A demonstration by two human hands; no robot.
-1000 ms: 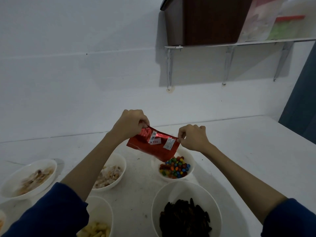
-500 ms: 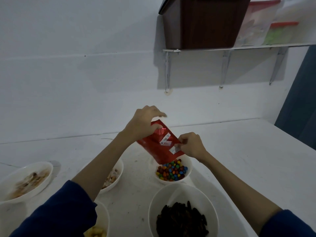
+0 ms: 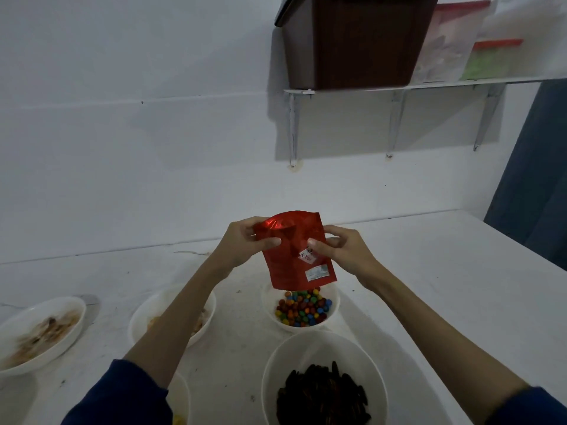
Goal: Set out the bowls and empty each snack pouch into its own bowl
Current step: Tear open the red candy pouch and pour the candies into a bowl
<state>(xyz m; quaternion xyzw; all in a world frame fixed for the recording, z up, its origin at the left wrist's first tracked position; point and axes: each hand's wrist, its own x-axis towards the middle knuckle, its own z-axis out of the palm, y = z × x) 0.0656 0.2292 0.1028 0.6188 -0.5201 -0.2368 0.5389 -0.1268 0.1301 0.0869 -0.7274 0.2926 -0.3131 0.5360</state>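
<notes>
White wall is filling the far side, with a shelf (image 3: 429,84) on the right carrying a brown box (image 3: 352,41). I am holding a red snack pouch (image 3: 297,253) upright over the white table (image 3: 429,286), both hands pinching it: my left hand (image 3: 242,243) is gripping its upper left edge and my right hand (image 3: 340,250) is gripping its right side. Just below the pouch, a bowl of coloured candies (image 3: 302,308) is sitting on the table. Nearer to me a larger bowl of dark seeds (image 3: 322,384) is standing. Left of the candies, a bowl (image 3: 171,314) is lying partly behind my left forearm, and a shallow bowl (image 3: 40,332) is resting at the far left edge
</notes>
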